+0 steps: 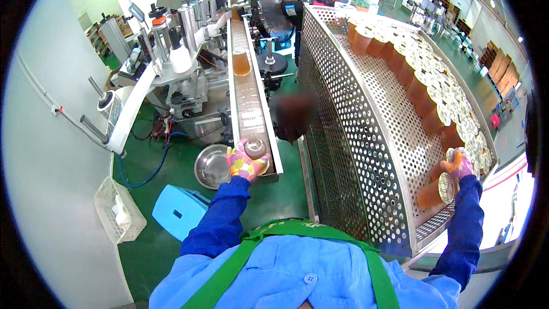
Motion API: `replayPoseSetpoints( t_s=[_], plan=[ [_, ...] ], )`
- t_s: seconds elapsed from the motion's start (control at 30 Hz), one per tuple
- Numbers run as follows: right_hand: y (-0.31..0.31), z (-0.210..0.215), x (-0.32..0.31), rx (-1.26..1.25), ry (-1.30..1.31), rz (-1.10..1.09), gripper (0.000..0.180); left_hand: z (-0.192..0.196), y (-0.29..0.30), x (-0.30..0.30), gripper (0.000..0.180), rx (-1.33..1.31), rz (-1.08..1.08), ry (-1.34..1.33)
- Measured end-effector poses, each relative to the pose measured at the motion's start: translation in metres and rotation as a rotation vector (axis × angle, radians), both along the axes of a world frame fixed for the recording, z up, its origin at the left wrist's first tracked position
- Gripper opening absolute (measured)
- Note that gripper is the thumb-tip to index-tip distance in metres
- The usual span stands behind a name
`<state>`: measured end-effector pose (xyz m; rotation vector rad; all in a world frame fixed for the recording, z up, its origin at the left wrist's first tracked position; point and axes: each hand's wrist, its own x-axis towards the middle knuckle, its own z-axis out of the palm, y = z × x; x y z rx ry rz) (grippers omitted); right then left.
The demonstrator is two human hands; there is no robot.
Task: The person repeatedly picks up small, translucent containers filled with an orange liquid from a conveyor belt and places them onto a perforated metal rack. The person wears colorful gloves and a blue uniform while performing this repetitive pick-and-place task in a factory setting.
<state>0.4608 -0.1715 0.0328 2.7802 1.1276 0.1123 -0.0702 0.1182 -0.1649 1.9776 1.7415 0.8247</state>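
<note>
My left hand point(247, 165) has its fingers wrapped round a jar point(255, 147) at the conveyor's point(249, 103) near end; a loose grip could drop it off the edge. Right hand point(460, 166) fingers are at the tray's point(394, 120) near lidded jar point(433, 194); can't tell if closed. A sideways bump might topple it.

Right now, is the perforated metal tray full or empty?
Partly filled: the tray shows bare perforated metal along its left, with brown jars crowding its right.
</note>
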Motion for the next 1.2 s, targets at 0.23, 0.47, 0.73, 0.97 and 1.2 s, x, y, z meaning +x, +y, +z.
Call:
replayPoseSetpoints(
  t_s=[0.23, 0.47, 0.73, 0.97, 1.2],
  plan=[
    [0.008, -0.014, 0.028, 0.118, 0.117, -0.019, 0.082, 0.006, 0.006, -0.004, 0.076, -0.184, -0.062, 0.031],
    [0.023, -0.005, -0.016, 0.493, -0.368, 0.421, 0.074, -0.019, 0.007, 0.0, 0.086, 0.396, 0.068, -0.128],
    [0.077, 0.075, -0.186, 0.748, -0.627, 1.16, 0.073, 0.132, -0.065, 0.058, 0.05, -0.439, -0.86, -1.258],
    [0.096, 0.067, -0.291, 0.773, -0.656, 1.629, 0.054, 0.193, -0.111, 0.082, 0.044, -1.179, -1.003, -1.957],
    [0.075, 0.082, -0.219, 0.466, -0.162, 1.083, 0.07, 0.111, -0.065, 0.037, 0.053, -0.351, -0.515, -1.696]
  ],
)
